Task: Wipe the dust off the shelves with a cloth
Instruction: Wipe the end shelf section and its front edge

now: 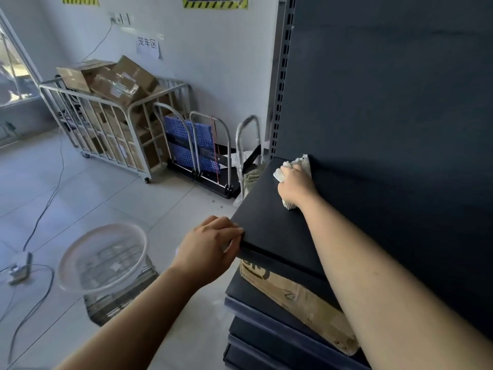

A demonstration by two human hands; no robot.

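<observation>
Head camera, from the left: a clear basin (102, 259) sits on a crate on the floor, with a cage cart (106, 121) of cardboard boxes behind it by the wall. Next, the left hand (210, 249) curls its fingers over the front corner of the dark shelf (269, 222). Further right, the right hand (296, 184) presses a white cloth (298, 162) onto the shelf top at the back, against the rear panel. Its fingers are mostly hidden, but they seem bunched round the cloth. To wipe well, press firmly, draw the cloth from the back seam toward the front edge in overlapping passes, and brace with the left hand.
</observation>
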